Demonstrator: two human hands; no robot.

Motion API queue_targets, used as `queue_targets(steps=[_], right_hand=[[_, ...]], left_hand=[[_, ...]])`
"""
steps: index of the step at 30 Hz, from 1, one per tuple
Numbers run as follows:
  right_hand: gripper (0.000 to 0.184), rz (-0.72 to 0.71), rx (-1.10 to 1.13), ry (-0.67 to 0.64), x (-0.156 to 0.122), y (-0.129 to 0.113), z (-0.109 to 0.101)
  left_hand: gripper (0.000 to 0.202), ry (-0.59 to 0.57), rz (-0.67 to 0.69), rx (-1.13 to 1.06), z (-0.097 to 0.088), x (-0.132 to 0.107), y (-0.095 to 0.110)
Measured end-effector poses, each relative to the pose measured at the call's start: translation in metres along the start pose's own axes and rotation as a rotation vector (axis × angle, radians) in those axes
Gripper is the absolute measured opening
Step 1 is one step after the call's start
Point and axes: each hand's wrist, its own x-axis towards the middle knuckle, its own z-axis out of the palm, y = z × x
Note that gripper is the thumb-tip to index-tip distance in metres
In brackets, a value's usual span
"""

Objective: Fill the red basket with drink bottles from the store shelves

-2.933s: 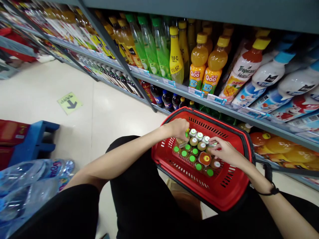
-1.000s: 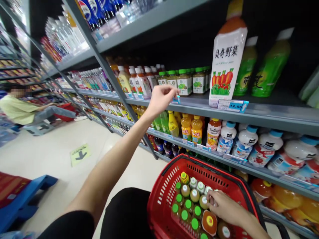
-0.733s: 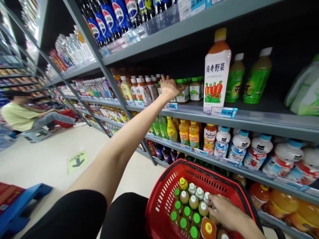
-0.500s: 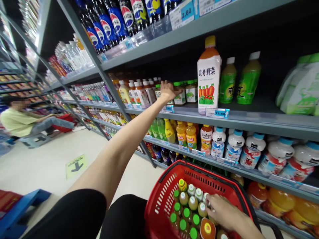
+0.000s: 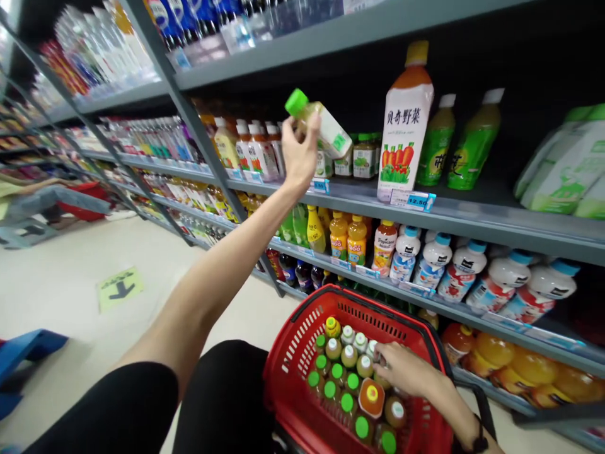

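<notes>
My left hand [image 5: 299, 151] is raised in front of the middle shelf, closed around a small green-capped bottle [image 5: 319, 123] that is tilted with its cap to the upper left. Behind it stand more green-capped bottles [image 5: 362, 156] on the grey shelf [image 5: 472, 217]. A red shopping basket [image 5: 293, 384] sits on my lap, packed with several upright bottles with green and white caps. My right hand [image 5: 401, 369] rests on the bottle tops at the basket's right side, fingers curled over a white-capped one.
A tall white carrot-juice bottle [image 5: 405, 120] and green bottles [image 5: 475, 142] stand right of my left hand. Lower shelves hold orange juice bottles [image 5: 347, 239] and white blue-capped bottles [image 5: 439, 265]. A blue platform [image 5: 23, 353] and a floor arrow sticker [image 5: 119, 289] lie left.
My left hand left the basket, reached up to the middle shelf, gripped a green-capped bottle and lifted it off, tilted. My right hand stayed on the basket's bottles.
</notes>
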Motion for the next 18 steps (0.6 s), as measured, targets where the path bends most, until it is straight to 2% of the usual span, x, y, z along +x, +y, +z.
queue_targets(steps=[3,4,5,6,8,10,12,15,18], right_hand=[[0.025,-0.017,0.133,0.055,-0.003,-0.006,-0.011],[0.024,-0.037,0.219,0.09,-0.002,-0.008,-0.013],[0.024,-0.059,0.338,0.129,-0.001,-0.01,-0.014],[0.027,-0.082,0.488,0.163,0.001,-0.013,-0.015],[0.042,-0.119,0.853,0.196,0.006,-0.018,-0.014],[0.057,-0.138,1.21,0.164,0.012,-0.024,-0.01],[0.064,-0.147,1.442,0.107,0.019,-0.028,-0.003],[0.068,-0.143,1.575,0.085,0.025,-0.029,0.009],[0.069,-0.127,1.601,0.119,0.025,-0.026,0.017]], left_hand=[[0.072,0.008,-0.076,-0.307,-0.03,-0.053,0.021],[0.07,-0.027,-0.11,-0.421,-0.039,-0.079,0.023],[0.07,-0.126,-0.202,-0.485,-0.046,-0.108,0.022],[0.072,-0.214,-0.313,-0.527,-0.052,-0.139,0.016],[0.077,-0.306,-0.485,-0.524,-0.058,-0.202,-0.003],[0.071,-0.436,-0.53,-0.471,-0.062,-0.259,-0.027],[0.068,-0.559,-0.499,-0.441,-0.067,-0.302,-0.044],[0.076,-0.774,-0.385,-0.344,-0.079,-0.334,-0.052],[0.079,-0.879,-0.288,-0.302,-0.089,-0.338,-0.045]])
